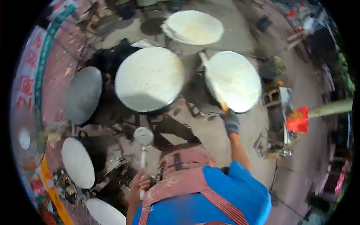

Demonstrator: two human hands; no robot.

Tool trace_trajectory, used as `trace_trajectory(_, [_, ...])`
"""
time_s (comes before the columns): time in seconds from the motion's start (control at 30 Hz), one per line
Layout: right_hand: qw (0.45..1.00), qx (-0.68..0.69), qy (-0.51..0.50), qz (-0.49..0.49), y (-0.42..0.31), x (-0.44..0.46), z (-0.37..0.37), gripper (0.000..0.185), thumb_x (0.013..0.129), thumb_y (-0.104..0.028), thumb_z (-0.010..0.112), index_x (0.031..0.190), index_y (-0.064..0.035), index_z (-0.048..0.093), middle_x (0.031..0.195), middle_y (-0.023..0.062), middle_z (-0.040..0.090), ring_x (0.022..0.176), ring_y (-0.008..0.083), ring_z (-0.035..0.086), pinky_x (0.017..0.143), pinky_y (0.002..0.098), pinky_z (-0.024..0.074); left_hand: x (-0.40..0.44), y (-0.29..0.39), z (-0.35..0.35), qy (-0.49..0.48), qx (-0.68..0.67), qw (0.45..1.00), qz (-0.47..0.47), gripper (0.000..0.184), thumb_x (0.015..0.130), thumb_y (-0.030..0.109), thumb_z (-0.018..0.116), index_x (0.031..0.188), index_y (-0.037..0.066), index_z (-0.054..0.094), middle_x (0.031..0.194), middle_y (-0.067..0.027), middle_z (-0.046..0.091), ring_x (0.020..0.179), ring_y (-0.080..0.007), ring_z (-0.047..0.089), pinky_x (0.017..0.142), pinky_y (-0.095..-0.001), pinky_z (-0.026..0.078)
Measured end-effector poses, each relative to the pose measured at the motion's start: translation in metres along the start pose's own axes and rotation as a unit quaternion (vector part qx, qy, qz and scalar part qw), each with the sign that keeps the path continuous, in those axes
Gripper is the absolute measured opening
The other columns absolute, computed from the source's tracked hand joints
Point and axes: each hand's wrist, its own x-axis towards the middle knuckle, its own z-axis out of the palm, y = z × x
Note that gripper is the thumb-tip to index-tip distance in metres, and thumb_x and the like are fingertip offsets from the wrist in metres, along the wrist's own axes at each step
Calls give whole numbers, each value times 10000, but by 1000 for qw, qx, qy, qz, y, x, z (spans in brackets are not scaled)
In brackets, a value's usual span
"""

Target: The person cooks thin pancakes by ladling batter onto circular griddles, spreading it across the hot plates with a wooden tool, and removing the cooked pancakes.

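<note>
Fingers [144, 179] of the left hand [139, 183] were curled shut round the handle of a ladle [143, 136], its whitish bowl pointing forward beside the apron [187, 159]. Gloved and blurred, the right hand [230, 123] was closed on a yellowish tool [224, 107] at the near edge of the right round [234, 78]. Left of that lay another round [149, 77]; a pale stack [194, 27] sat beyond.

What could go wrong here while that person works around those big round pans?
The pale layer on the right might tear or bunch up if the tool in the gloved right fingers catches its near edge.

The ladle in the left fingers seems to have something pale in it, so tilting it could cause a spill.

Those left fingers look bare, so anything hot nearby might burn them, though the picture cannot show heat.
</note>
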Motion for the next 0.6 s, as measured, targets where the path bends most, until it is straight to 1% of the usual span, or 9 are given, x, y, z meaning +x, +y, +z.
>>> trace_trajectory(0.07, [997, 47, 64, 5, 7, -25, -13, 410, 738, -360, 588, 992, -41, 547, 882, 160, 596, 803, 291, 573, 680, 351, 439, 1, -5, 24, 67, -22, 997, 38, 422, 887, 420, 286, 715, 72, 451, 504, -25, 347, 392, -131, 371, 325, -259, 310])
trace_trajectory(0.13, [998, 41, 55, -11, 17, -34, -14, 347, 756, -322, 577, 969, -48, 561, 815, 139, 604, 744, 268, 577, 665, 336, 436, 3, -13, 22, 30, -17, 998, 44, 364, 892, 393, 301, 901, 92, 506, 510, -26, 345, 392, -119, 369, 325, -254, 314])
trace_trajectory(0.23, [997, 77, -13, 4, 17, -28, -13, 369, 759, -311, 592, 1005, -39, 553, 862, 116, 611, 779, 191, 575, 707, 292, 429, 0, -35, 6, -27, 223, 965, 133, 458, 898, 332, 330, 1295, 393, 111, 550, -24, 364, 342, -95, 309, 287, -222, 288])
trace_trajectory(0.27, [994, 102, -21, -17, 15, -27, -10, 371, 758, -302, 598, 1008, -32, 552, 861, 106, 613, 780, 170, 571, 709, 284, 428, 2, -43, -2, 1, 308, 929, 205, 447, 898, 321, 336, 1293, 375, 135, 543, -20, 358, 338, -87, 305, 280, -218, 283])
trace_trajectory(0.4, [972, 188, -92, -108, 31, -12, 20, 356, 753, -251, 611, 1017, -22, 546, 883, 113, 601, 803, 159, 561, 721, 279, 430, 36, -62, -14, -71, 81, 981, 162, 382, 902, 326, 321, 1274, 336, 233, 537, -23, 355, 354, -88, 318, 299, -216, 291])
trace_trajectory(0.43, [944, 244, -73, -209, 15, -11, 28, 413, 730, -273, 628, 1044, -21, 533, 857, 116, 603, 779, 184, 570, 707, 294, 436, 41, -66, -16, -81, 44, 982, 164, 364, 902, 330, 318, 1262, 329, 262, 534, -22, 354, 350, -90, 316, 297, -216, 288])
trace_trajectory(0.47, [978, 15, -136, -159, -43, -25, -4, 394, 735, -290, 603, 1032, -40, 535, 845, 122, 604, 759, 247, 578, 673, 325, 443, 47, -71, -18, -91, 6, 982, 166, 349, 902, 335, 314, 1250, 322, 291, 531, -21, 352, 346, -91, 313, 295, -216, 286])
trace_trajectory(0.53, [937, -193, -263, -127, -62, -10, 36, 372, 743, -333, 599, 1003, -70, 560, 937, 147, 578, 824, 258, 560, 699, 345, 429, 52, -78, -23, -22, -18, 977, 211, 323, 902, 348, 305, 1219, 312, 349, 521, -18, 346, 333, -95, 305, 286, -217, 280])
trace_trajectory(0.6, [918, -5, -246, -312, -96, -8, 75, 314, 744, -335, 559, 909, -68, 576, 878, 147, 576, 793, 292, 551, 660, 368, 422, 55, -90, -44, -142, -37, 963, 225, 368, 921, 339, 214, 1251, 224, 327, 586, -61, 392, 419, -135, 388, 347, -269, 357])
